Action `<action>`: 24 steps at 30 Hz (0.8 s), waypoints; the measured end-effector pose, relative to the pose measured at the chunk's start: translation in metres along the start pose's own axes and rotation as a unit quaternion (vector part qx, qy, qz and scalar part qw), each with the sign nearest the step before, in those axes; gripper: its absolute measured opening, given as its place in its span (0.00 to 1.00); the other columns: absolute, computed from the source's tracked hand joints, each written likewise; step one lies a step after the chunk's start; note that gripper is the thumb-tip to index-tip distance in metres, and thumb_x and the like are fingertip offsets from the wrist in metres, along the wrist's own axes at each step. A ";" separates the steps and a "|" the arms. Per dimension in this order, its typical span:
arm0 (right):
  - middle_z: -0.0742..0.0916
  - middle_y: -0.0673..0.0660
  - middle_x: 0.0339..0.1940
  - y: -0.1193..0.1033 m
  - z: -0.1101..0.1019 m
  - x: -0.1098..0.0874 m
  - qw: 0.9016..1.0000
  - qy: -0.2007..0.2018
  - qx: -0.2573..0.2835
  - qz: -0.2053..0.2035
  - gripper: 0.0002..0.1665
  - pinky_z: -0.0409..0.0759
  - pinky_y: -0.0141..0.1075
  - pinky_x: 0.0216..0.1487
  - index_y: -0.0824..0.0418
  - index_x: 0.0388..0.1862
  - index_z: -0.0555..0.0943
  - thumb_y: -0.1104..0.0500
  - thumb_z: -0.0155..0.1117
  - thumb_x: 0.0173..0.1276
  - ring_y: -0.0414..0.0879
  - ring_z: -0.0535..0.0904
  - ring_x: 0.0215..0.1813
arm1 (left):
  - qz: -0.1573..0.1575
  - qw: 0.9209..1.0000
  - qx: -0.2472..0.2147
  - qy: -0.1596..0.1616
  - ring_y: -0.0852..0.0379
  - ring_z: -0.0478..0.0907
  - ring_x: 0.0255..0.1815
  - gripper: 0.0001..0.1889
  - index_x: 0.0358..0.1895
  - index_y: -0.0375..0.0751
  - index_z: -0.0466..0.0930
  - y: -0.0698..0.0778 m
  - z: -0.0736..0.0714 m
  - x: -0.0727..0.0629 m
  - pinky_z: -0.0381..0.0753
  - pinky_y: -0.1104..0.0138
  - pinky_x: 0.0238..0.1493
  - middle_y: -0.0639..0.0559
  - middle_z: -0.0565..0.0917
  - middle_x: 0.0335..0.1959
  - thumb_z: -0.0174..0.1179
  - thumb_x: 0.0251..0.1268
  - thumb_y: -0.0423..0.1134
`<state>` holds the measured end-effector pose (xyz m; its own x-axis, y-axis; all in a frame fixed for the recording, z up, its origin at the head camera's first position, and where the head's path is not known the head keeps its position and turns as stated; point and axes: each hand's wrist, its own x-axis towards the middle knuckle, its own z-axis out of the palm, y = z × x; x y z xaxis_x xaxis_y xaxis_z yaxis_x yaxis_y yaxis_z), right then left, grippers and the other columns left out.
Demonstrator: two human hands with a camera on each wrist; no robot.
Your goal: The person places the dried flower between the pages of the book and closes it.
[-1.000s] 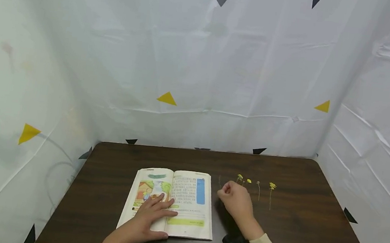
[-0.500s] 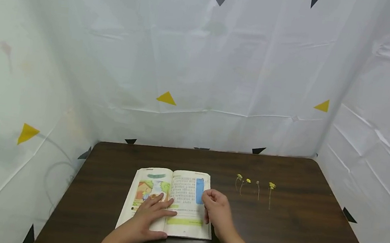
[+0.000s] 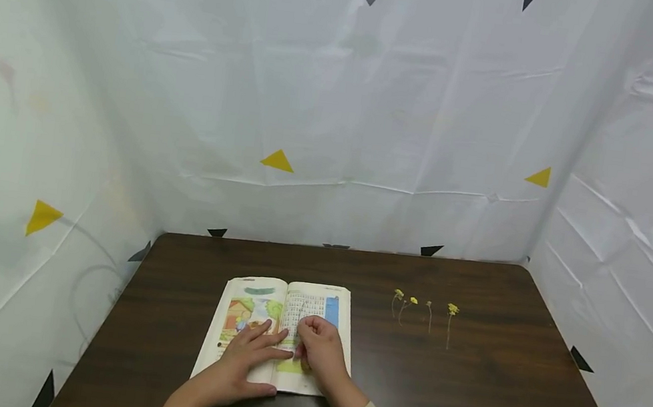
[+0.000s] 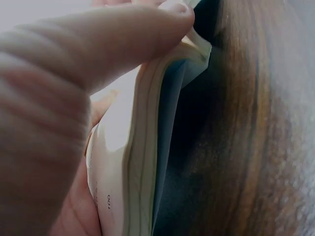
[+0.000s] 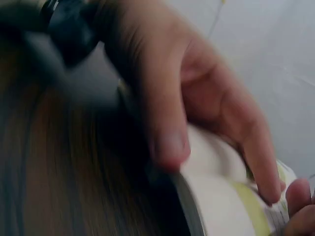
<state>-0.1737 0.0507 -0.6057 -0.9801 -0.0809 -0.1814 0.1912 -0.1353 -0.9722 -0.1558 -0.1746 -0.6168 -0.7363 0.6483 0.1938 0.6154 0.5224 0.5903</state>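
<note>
An open book (image 3: 320,364), with a picture on its left page and text on its right, lies on the dark wooden table. Across its middle fold my left hand (image 3: 245,359) rests with fingers spread; the left wrist view has the thumb (image 4: 138,37) over the page edges. Above the right page, my right hand (image 3: 323,354) pinches a thin, faint dried flower stem (image 3: 302,307) between thumb and forefinger. Its head is too faint to make out. In the right wrist view, the right fingertips (image 5: 299,195) show at the lower right edge, beside the left hand (image 5: 216,98).
To the right of the book, several small dried flowers lie in a row, among them a yellow flower (image 3: 453,310) on a straight stem. White sheeting (image 3: 398,104) with triangle marks stands behind and beside the table (image 3: 492,397).
My right hand has moved left from beside the flower row to over the right page, carrying the thin dried flower stem. The left hand has stayed on the book.
</note>
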 end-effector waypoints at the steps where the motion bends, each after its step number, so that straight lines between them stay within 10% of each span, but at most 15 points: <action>1: 0.78 0.50 0.15 0.003 0.001 0.001 1.000 0.006 -0.009 0.001 0.14 0.65 0.29 0.13 0.71 0.45 0.81 0.58 0.62 0.80 0.39 0.68 0.13 | -0.001 1.000 -0.004 -0.001 0.29 0.55 0.89 0.33 0.73 0.64 0.82 0.000 0.000 -0.001 0.48 0.23 0.79 0.48 0.71 0.85 0.78 0.63 0.56; 11: 0.74 0.45 0.13 0.000 0.009 0.007 0.995 0.033 -0.091 0.001 0.11 0.67 0.30 0.17 0.68 0.41 0.86 0.58 0.66 0.74 0.40 0.69 0.14 | -0.106 0.994 -0.006 0.003 0.25 0.33 0.91 0.35 0.70 0.72 0.78 -0.002 -0.001 0.000 0.42 0.21 0.80 0.34 0.42 0.92 0.78 0.59 0.66; 24: 0.74 0.45 0.13 0.001 0.005 0.006 0.986 -0.004 -0.165 -0.018 0.12 0.65 0.29 0.15 0.59 0.47 0.91 0.60 0.60 0.79 0.38 0.67 0.12 | -0.113 0.994 -0.015 0.002 0.25 0.35 0.91 0.36 0.67 0.64 0.76 -0.001 0.000 0.001 0.42 0.21 0.81 0.36 0.44 0.92 0.79 0.57 0.66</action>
<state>-0.1793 0.0455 -0.6070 -0.9851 -0.0897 -0.1470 0.1279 0.1909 -0.9732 -0.1569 -0.1749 -0.6168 -0.8554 0.5148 0.0572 0.4266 0.6375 0.6416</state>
